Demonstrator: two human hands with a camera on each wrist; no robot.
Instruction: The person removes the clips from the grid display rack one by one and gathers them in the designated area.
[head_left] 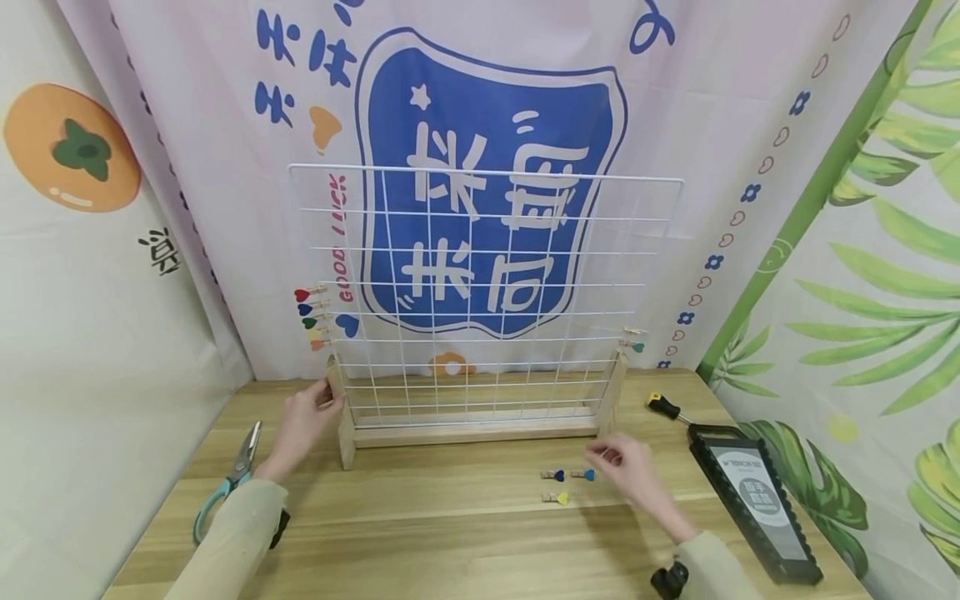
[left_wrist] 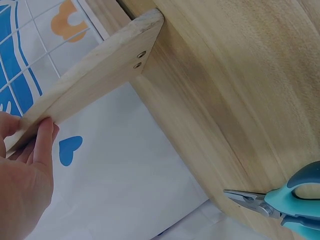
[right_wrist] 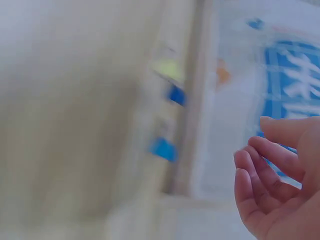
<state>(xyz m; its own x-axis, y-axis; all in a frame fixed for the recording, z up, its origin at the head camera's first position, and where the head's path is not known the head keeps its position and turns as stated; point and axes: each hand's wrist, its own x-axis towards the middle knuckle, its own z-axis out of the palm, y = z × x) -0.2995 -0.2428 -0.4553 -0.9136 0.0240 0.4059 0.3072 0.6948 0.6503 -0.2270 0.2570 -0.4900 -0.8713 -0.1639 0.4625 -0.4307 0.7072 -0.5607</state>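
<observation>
A white wire grid [head_left: 487,173] stands upright in a wooden stand [head_left: 480,435]. My left hand [head_left: 307,421] pinches the stand's left post [left_wrist: 100,75] between thumb and fingers. On the grid's left edge hang several small heart clothespins, a red one [head_left: 302,295] uppermost; a teal-heart clothespin [head_left: 637,347] is at the right edge. Three more lie on the table before the stand: dark blue [head_left: 558,475], lighter blue [head_left: 589,475] and yellow [head_left: 562,498]. Just right of them hovers my right hand [head_left: 628,471], fingers loosely bent with nothing between them [right_wrist: 280,175].
Teal-handled scissors-like pliers [head_left: 232,479] lie on the wooden table [head_left: 450,542] left of my left forearm. To the right are a black-framed case [head_left: 757,500] and a yellow-black screwdriver [head_left: 663,406]. Printed curtains [head_left: 225,167] hang behind and beside the table.
</observation>
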